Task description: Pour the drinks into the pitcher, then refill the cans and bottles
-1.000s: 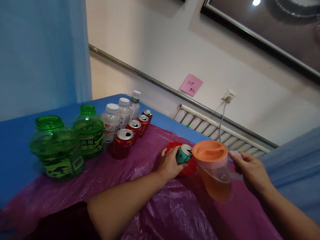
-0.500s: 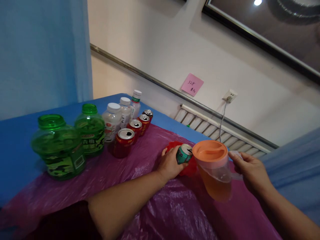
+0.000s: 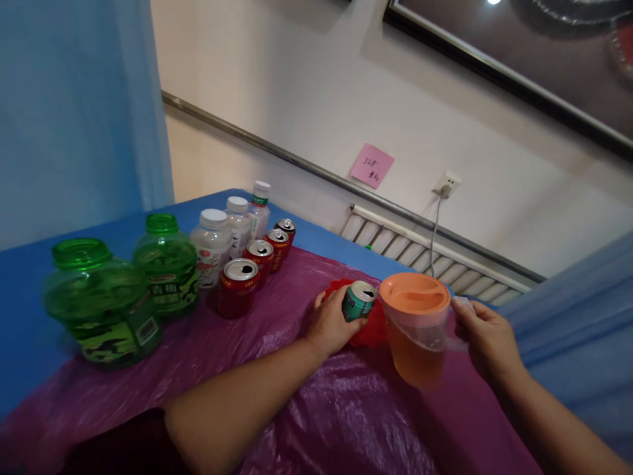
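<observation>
My left hand [image 3: 332, 323] is wrapped round a green drink can [image 3: 359, 303], opened at the top and leaning slightly. Beneath and around the can lies a red scalloped-edge dish [image 3: 374, 333], partly hidden by hand and can. My right hand [image 3: 489, 336] grips the handle of a clear plastic pitcher [image 3: 418, 346] with an orange lid [image 3: 414, 293]. Amber liquid fills its lower part, and its surface slants across the wall. The lid's edge is close beside the can's rim; I cannot tell whether they touch.
Several red cans [image 3: 238, 288] stand in a row at left centre. Behind them are clear white-capped bottles [image 3: 212, 244] and two green jars [image 3: 106, 310]. A purple plastic sheet [image 3: 287, 396] covers part of the blue table [image 3: 30, 290]. A radiator [image 3: 386, 244] is against the wall.
The pitcher's liquid surface is a little less steep, and the pitcher appears slightly more upright. Both hands keep their holds. The whole view has shifted slightly.
</observation>
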`<state>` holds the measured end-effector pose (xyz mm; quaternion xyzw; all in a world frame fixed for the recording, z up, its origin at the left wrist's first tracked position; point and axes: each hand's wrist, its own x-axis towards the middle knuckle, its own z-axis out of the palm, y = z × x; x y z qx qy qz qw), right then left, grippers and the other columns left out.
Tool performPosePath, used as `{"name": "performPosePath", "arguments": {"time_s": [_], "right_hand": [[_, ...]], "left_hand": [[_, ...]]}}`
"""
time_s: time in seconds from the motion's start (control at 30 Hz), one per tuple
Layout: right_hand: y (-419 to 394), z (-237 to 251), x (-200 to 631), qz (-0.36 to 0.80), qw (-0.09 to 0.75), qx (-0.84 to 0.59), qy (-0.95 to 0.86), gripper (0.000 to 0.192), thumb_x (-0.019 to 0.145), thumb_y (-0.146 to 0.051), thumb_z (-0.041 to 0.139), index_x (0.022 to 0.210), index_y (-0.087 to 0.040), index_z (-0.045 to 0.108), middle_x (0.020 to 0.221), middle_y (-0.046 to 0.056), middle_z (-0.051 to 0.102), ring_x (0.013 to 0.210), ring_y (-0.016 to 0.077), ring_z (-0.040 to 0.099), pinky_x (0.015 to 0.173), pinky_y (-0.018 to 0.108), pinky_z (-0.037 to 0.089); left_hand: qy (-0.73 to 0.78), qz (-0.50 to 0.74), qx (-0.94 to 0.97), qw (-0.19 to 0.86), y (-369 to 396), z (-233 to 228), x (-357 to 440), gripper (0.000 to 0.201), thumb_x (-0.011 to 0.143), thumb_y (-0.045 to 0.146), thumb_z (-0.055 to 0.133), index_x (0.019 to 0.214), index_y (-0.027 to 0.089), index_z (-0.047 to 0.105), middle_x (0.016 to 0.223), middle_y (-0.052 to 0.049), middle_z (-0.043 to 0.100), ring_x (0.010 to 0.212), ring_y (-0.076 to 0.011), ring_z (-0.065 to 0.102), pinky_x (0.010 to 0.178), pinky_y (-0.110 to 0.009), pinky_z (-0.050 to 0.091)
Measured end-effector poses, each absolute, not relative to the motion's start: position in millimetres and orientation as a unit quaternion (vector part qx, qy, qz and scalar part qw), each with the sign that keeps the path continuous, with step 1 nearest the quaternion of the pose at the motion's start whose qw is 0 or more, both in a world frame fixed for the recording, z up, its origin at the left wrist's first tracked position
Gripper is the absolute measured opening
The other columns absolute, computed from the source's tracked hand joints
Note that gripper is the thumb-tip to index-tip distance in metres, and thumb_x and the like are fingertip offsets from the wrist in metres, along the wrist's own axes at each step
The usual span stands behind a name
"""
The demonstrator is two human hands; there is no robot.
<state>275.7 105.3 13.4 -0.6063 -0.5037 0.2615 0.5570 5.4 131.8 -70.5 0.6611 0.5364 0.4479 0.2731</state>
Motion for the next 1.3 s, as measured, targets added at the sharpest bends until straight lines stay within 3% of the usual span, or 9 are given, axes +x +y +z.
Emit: {"name": "performPosePath", "arguments": {"time_s": [0.27, 0.53, 1.3], "right_hand": [[101, -12, 289, 0.294, 0.665, -0.529, -0.438, 0.051, 0.071, -0.057, 0.085, 0.061, -0.020, 0.051, 0.053, -0.009, 0.037, 0.047, 0.0069, 0.030, 0.045, 0.022, 0.027], [88, -27, 301, 0.305, 0.717, -0.491, -0.390, 0.053, 0.074, -0.057, 0.082, 0.060, -0.021, 0.045, 0.053, -0.010, 0.031, 0.046, 0.0061, 0.026, 0.043, 0.021, 0.025], [73, -62, 320, 0.316, 0.752, -0.458, -0.353, 0.048, 0.080, -0.058, 0.077, 0.066, -0.021, 0.049, 0.060, -0.007, 0.037, 0.053, 0.0084, 0.032, 0.050, 0.024, 0.030]], "left_hand": [[0.553, 0.455, 0.651, 0.253, 141, -75, 1, 0.067, 0.070, 0.030, 0.085, 0.132, 0.028, 0.060, 0.126, -0.006, 0.071, 0.118, -0.0308, 0.061, 0.106, -0.046, 0.046], [0.540, 0.486, 0.642, 0.244, 152, -83, -1, 0.063, 0.074, 0.034, 0.083, 0.132, 0.023, 0.060, 0.124, -0.009, 0.071, 0.113, -0.0268, 0.067, 0.101, -0.041, 0.051], [0.519, 0.520, 0.620, 0.275, 157, -73, -2, 0.071, 0.069, 0.037, 0.084, 0.133, 0.018, 0.061, 0.129, -0.011, 0.070, 0.115, -0.0289, 0.068, 0.105, -0.044, 0.052]]}}
